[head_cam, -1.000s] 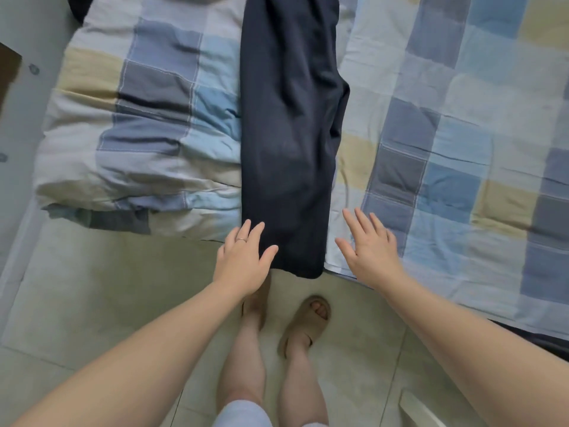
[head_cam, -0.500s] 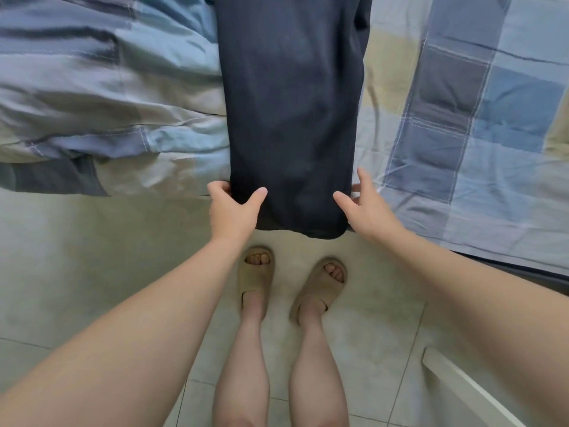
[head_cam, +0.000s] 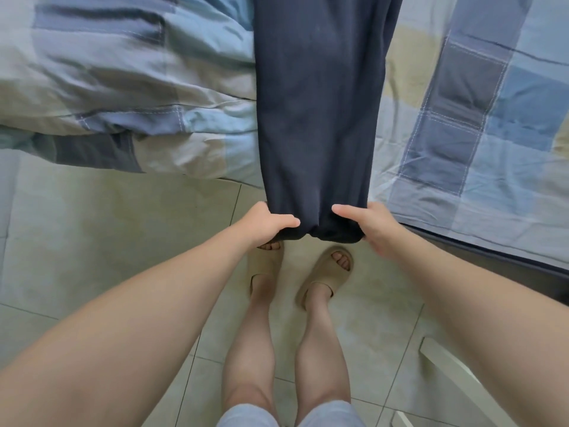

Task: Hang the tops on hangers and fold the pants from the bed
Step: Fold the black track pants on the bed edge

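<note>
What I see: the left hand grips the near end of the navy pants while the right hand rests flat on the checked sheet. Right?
Not quite. The head view shows the right hand is not flat on the checked sheet: it grips the near end of the navy pants too, alongside the left hand.

Dark navy pants (head_cam: 320, 103), laid lengthwise on the checked bed (head_cam: 480, 124), hem end overhanging its edge.

a home bedroom: a bed (head_cam: 462, 167) with patchwork checked bedding, a rumpled duvet (head_cam: 123, 87), pale floor tiles (head_cam: 92, 241).
</note>
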Demonstrator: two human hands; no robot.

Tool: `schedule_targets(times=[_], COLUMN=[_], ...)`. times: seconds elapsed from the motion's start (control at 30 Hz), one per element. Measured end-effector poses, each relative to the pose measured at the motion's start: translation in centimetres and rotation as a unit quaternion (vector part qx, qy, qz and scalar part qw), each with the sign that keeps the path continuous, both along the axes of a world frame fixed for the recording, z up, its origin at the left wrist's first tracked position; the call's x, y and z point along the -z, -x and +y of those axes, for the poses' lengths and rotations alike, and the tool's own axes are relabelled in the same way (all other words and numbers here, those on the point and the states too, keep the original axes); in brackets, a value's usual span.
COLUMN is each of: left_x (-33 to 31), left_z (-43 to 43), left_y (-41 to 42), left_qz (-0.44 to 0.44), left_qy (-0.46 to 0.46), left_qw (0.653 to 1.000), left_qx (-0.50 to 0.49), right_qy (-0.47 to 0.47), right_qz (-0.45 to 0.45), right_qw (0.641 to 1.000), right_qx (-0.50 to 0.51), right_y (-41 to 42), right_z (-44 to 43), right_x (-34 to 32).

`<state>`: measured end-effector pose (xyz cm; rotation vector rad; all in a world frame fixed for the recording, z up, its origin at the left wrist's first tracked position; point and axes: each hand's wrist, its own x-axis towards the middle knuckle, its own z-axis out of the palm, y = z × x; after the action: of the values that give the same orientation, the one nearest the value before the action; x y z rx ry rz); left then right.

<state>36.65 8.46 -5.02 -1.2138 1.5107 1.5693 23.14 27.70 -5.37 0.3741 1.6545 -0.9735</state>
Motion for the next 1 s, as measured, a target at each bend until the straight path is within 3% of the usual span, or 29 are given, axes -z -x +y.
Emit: schedule_targets(times=[0.17,0.57,1.0], left_x=[-4.6,-19.0,-30.6], left_z=[-0.2,-2.5,-2.9], left_y=[-0.9,-5.4,-11.7], left_qz=[0.024,0.057,0.085], left_qy=[-0.01,-0.019,-0.12], left_qw=[0.999,0.99,0.986], left_qx=[-0.035,-0.13,-0.076], right_qy=[0.017,0.045,0.034], right_qz=[-0.035,0.016,-0.011], right_qw=[0.999,0.998,0.995], right_qx=[0.021,0.038,0.088], right_y=[-1.0,-5.2,-12.7], right_z=[0.6,0.7,2.9], right_x=[-5.3,-21.7,-33.4])
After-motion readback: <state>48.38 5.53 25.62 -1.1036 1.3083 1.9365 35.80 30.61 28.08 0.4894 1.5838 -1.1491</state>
